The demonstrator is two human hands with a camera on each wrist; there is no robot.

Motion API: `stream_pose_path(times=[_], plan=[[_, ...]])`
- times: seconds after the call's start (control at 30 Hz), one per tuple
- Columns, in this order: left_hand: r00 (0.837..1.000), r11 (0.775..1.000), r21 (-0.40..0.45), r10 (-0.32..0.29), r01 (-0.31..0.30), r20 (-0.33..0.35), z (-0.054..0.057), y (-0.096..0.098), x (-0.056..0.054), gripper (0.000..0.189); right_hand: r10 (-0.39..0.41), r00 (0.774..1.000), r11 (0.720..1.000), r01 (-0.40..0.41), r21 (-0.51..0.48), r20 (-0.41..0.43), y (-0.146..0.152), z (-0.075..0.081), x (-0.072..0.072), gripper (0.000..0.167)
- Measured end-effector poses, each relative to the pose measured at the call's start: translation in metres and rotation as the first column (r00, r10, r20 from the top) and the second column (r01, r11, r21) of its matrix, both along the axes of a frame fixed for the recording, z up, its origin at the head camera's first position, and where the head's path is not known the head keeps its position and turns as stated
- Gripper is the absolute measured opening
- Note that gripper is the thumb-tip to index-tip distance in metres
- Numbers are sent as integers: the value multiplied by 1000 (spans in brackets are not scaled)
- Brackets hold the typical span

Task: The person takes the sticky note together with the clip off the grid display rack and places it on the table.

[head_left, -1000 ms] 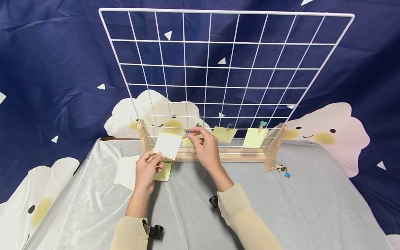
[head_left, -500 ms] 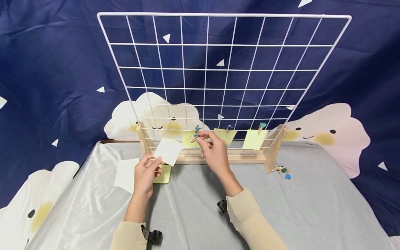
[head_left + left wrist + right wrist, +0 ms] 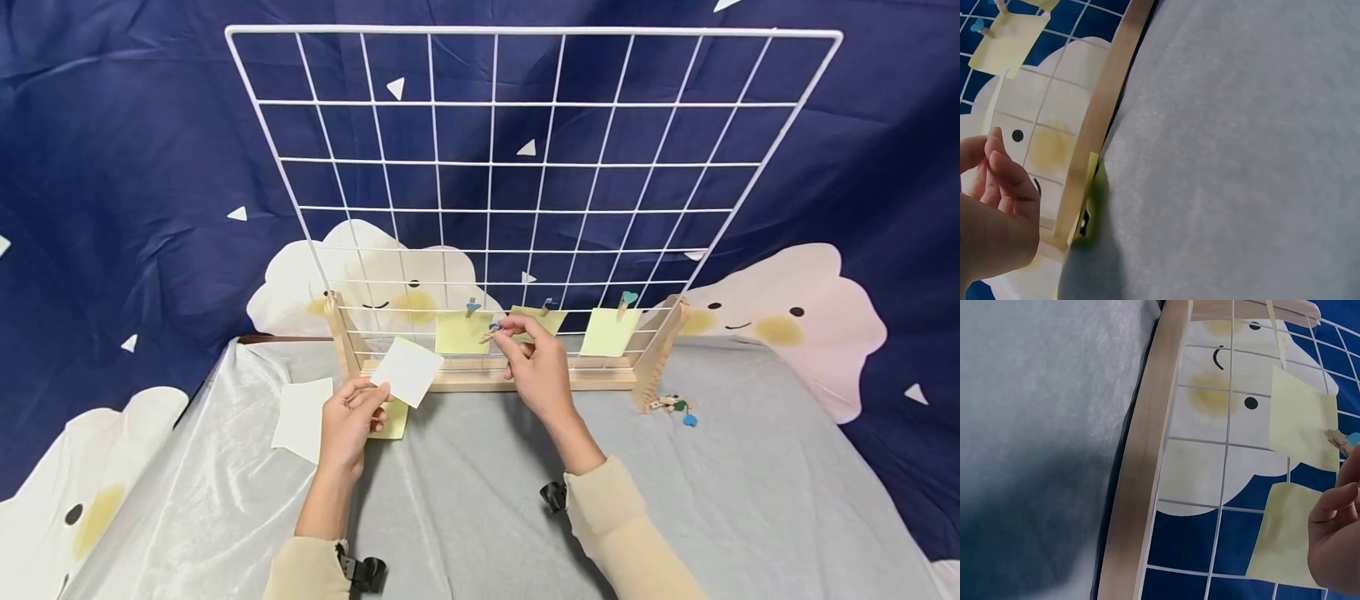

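My left hand (image 3: 347, 421) pinches a square paper note (image 3: 407, 372), white on the side facing me, in front of the grid's lower left. In the left wrist view that note (image 3: 994, 103) appears nearly edge-on above the fingertips. Between the thumb and fingers of my right hand (image 3: 542, 367) is a small wooden clothespin (image 3: 489, 334) with a blue decoration. Behind it, a yellow note (image 3: 459, 333) hangs on the white wire grid (image 3: 491, 162) from a blue heart clothespin (image 3: 472, 307). Two more clipped notes hang to the right, the middle one (image 3: 538, 320) partly hidden by my right hand.
The grid stands in a wooden base (image 3: 600, 379) on a grey cloth (image 3: 480, 517). White paper (image 3: 302, 417) and a yellow note (image 3: 393, 421) lie near my left hand. Several loose clothespins (image 3: 675, 405) lie right of the base. A dark blue cloud-patterned cloth (image 3: 150, 167) hangs behind.
My right hand has moved to the right with the clothespin, away from the note in my left hand. That note has tilted and dropped slightly. The left clipped note is now more exposed.
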State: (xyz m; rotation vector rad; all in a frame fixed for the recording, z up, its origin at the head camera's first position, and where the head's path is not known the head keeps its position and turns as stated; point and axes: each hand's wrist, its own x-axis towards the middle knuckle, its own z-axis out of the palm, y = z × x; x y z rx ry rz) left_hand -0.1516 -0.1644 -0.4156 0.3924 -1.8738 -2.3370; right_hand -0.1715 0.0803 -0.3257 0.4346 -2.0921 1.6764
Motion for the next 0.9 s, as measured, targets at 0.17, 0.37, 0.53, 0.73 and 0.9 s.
stream_pose_path(times=[0.17, 0.37, 0.53, 0.73, 0.9], plan=[[1000, 1000, -13, 4, -3, 24, -5, 0, 0, 15, -3, 1000, 1000, 3, -1, 11, 6, -7, -3, 18], [1000, 1000, -18, -10, 10, 21, -6, 0, 1, 15, -28, 998, 1000, 29, -8, 63, 16, -31, -17, 20], [999, 999, -29, -33, 34, 32, -6, -2, 3, 18, -43, 997, 999, 44, -10, 65, 26, -39, -19, 19], [999, 999, -36, -33, 34, 40, -8, -3, 3, 13, -52, 997, 998, 53, -14, 59, 38, -42, -16, 20], [998, 998, -45, -33, 35, 52, -12, -4, 5, 9, -83, 990, 996, 84, -2, 112, 48, -45, -14, 20]])
